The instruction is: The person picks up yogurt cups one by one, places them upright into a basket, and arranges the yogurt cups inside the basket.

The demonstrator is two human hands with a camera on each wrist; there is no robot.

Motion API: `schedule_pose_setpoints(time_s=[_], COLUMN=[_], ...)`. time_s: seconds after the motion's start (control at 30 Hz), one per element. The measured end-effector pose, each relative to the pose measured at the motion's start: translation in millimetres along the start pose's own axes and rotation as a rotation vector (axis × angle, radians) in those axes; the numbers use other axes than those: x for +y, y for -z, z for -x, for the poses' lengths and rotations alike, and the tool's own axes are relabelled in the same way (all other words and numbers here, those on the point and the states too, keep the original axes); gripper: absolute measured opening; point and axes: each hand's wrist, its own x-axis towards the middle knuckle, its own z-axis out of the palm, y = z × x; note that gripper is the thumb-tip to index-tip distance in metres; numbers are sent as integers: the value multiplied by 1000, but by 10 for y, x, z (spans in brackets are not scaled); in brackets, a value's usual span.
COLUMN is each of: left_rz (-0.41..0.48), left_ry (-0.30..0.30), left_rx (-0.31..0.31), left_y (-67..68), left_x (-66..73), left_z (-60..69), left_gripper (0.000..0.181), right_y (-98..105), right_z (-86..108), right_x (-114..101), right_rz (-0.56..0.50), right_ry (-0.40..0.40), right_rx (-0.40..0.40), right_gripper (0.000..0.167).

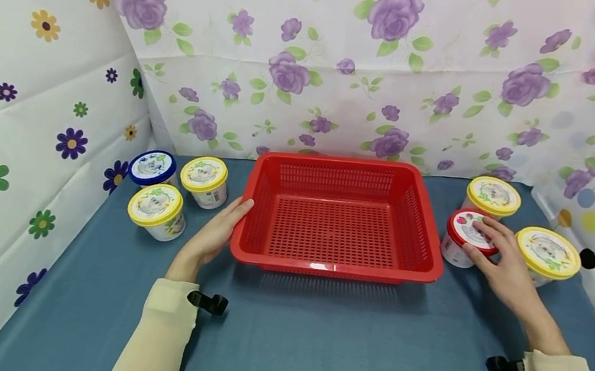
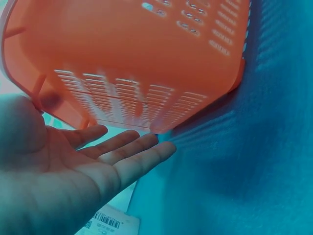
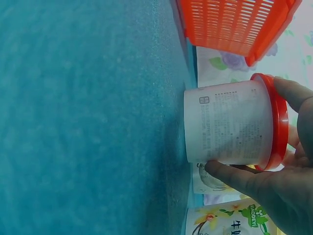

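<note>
The red-lidded tub (image 3: 227, 125) is gripped by the right hand (image 1: 508, 271), thumb and fingers spread round its lid and side, just off the basket's right end. Its base appears to be set on the blue cloth (image 1: 318, 351), though full contact cannot be confirmed. With so much of the hold taken near the lid, the tub could be tipped, or the lid worked loose if it is poorly seated.

Across the way, the left rim of the red basket (image 1: 331, 269) is touched by the left hand (image 1: 213, 232), fingers held straight beneath it; whether the rim is pinched by the thumb cannot be told. If that side were pressed, the basket could be tilted or slid.

Close by the right hand, room is tight: the front yellow-lidded tub (image 1: 548, 252) and the rear yellow-lidded tub (image 1: 494, 196) could be nudged by a knuckle. Beyond the left hand, a blue-lidded tub (image 1: 152, 166) and two yellow-lidded tubs (image 1: 156, 207) are grouped, where a backward swing of the wrist could be caught.
</note>
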Motion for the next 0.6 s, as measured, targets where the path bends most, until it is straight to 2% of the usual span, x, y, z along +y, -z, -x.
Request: schedule_pose_setpoints(time_s=[0.4, 0.6], left_rz=[56, 81], left_ry=[22, 15], left_rx=[-7, -15], left_y=[6, -5], left_x=[-21, -26], left_z=[-8, -11], left_gripper=[69, 68], right_y=[7, 6], right_z=[-9, -15], right_x=[-41, -34], right_rz=[3, 10], right_ry=[-51, -66], right_rx=[-15, -19], right_gripper=[64, 65])
